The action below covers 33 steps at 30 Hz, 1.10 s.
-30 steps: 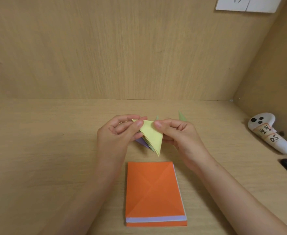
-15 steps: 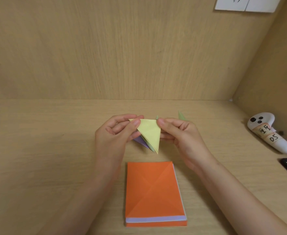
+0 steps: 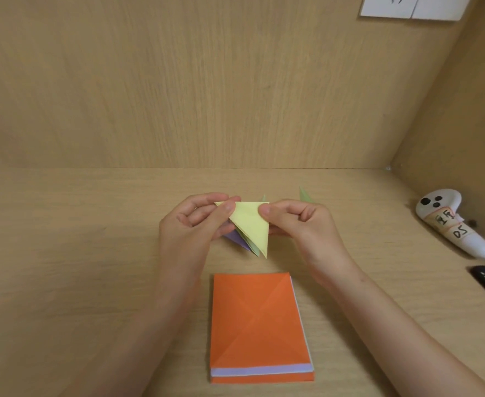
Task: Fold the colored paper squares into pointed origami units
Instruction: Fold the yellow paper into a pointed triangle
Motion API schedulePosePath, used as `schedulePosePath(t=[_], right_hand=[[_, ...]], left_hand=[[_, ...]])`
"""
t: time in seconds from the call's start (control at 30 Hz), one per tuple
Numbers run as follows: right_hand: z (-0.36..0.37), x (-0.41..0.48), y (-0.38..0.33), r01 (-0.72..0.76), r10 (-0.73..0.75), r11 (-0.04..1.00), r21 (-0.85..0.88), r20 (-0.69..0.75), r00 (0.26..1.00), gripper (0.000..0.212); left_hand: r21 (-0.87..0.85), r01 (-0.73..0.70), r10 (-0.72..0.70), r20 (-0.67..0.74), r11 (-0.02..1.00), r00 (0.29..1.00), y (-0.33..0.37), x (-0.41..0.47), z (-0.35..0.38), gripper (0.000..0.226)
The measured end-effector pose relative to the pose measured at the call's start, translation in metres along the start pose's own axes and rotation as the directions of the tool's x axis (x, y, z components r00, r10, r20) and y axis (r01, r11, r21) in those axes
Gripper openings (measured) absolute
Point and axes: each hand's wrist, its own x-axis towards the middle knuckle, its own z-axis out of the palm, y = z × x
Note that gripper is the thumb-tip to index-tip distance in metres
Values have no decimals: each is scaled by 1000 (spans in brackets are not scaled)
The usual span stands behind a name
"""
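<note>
left hand and right hand each pinched a top corner of the one yellow triangle, up over the desk, one purple piece behind it, one orange-topped stack nearer

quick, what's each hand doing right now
Left hand: pinching the top left corner of the yellow folded paper.
Right hand: pinching its top right corner.

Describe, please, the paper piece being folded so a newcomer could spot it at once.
Start at the orange paper stack on the desk; just beyond it, left hand and right hand pinch a yellow triangle by its top corners, tip down. Unlike the purple unit and green unit behind, it is pale yellow and frontmost.
</note>
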Motion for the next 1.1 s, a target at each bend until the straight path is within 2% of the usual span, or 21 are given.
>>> schedulePosePath(t=[0.1, 0.2, 0.23, 0.3, 0.37, 0.63, 0.77, 1.03, 1.1], right_hand=[[2, -3, -2, 25, -23, 994, -104, 20, 1000, 11], [5, -7, -2, 42, -27, 983, -180, 84, 996, 12], [6, -8, -2, 43, -23, 981, -189, 106, 994, 11], [7, -9, -2, 42, -15, 977, -207, 133, 991, 10], [7, -8, -2, 39, -12, 979, -201, 135, 991, 10], [3, -7, -5, -28, 42, 995, -99, 139, 989, 9], [4, -8, -5, -49, 65, 993, -109, 152, 986, 9], [5, -9, -5, 21, 16, 976, -218, 166, 986, 12], [5, -9, -5, 23, 16, 975, -220, 177, 984, 12]], left_hand=[[195, -61, 56, 33, 979, 998, 4, 3, -3, 14], [468, -204, 153, 144, 860, 978, 3, 4, -6, 11], [510, -227, 155, 180, 830, 971, 1, 4, -7, 8], [510, -228, 130, 221, 829, 967, -1, 4, -8, 3], [501, -228, 131, 222, 835, 966, -1, 6, -9, 9], [420, -199, 176, 94, 885, 980, -7, -2, 1, 17], [385, -180, 170, 60, 905, 984, -5, -2, 2, 17], [441, -144, 95, 131, 886, 987, -5, 2, -3, 7], [419, -139, 109, 94, 897, 990, -7, 2, -3, 7]])
